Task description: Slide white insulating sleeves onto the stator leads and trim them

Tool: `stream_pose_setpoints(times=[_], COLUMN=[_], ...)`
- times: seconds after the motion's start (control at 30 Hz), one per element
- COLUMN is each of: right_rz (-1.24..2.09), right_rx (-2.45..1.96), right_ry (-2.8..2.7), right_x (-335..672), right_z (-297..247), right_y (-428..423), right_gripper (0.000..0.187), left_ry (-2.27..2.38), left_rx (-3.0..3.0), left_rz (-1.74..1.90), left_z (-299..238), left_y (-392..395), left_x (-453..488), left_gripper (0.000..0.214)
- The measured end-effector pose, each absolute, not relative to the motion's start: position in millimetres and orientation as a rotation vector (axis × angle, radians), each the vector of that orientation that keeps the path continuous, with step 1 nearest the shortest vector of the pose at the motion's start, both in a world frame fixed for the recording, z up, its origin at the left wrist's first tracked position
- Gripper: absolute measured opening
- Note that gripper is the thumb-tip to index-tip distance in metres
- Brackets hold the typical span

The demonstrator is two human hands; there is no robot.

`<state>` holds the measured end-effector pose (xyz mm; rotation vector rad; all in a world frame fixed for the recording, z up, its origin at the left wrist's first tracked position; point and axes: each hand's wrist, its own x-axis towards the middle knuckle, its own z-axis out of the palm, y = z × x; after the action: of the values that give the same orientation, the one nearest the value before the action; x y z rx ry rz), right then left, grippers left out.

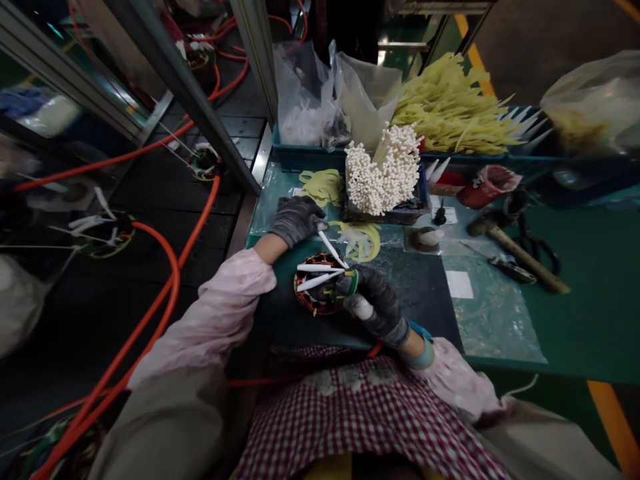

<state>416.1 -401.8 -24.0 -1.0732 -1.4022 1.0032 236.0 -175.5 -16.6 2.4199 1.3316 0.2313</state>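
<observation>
A round wound stator ring (320, 293) with copper coils lies on the green table (590, 267) in front of me. Several white sleeve tubes (320, 269) stick out across its top. My left hand (296, 219), in a dark glove, is closed in a pinch on one white tube (331, 247) slanting down toward the ring. My right hand (377, 303), also gloved, grips the ring's right side, fingers curled over it. A bundle of white tubes (385, 170) stands upright in a dark box just behind.
Yellow strips (450, 107) fill a blue tray at the back, beside clear plastic bags (305, 93). A hammer (515, 247) and scissors (537, 243) lie to the right. Orange hoses (165, 267) and other stators (103, 233) sit on the dark conveyor at left.
</observation>
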Motion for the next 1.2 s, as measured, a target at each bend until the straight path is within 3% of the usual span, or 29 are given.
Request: stream_pose_setpoints(times=[0.23, 0.47, 0.53, 0.63, 0.73, 1.0, 1.2], right_rz=[0.847, 0.760, 0.746, 0.777, 0.831, 0.668, 0.594], right_rx=[-0.929, -0.937, -1.079, -1.304, -1.381, -1.366, -1.278], right_ry=[-1.389, -1.242, -1.141, -1.025, -0.975, -0.970, -1.104], right_x=[417.1, 403.5, 401.7, 403.5, 405.0, 396.8, 407.0], right_z=[-24.0, -22.0, -27.0, -30.4, -25.6, -19.3, -12.4], right_y=[-412.5, -406.3, -402.6, -399.1, -397.4, -402.3, -409.7], right_gripper=[0.018, 0.014, 0.026, 0.046, 0.050, 0.040, 0.033], left_ry=[1.413, 1.465, 1.476, 1.325, 1.038, 0.684, 0.737], left_rx=[2.344, 2.249, 2.250, 2.350, 2.653, 2.903, 2.696], left_rz=[-0.073, 0.201, 0.390, 1.041, 1.443, 1.137, 1.145], left_z=[-32.9, -23.7, -17.6, -1.4, 18.5, 20.0, 21.9], left_y=[-161.8, -176.4, -192.8, -233.4, -284.3, -349.5, -355.0], left_x=[272.7, 221.7, 205.3, 187.2, 183.2, 201.4, 210.0], left_gripper=[0.021, 0.029, 0.031, 0.032, 0.026, 0.051, 0.030])
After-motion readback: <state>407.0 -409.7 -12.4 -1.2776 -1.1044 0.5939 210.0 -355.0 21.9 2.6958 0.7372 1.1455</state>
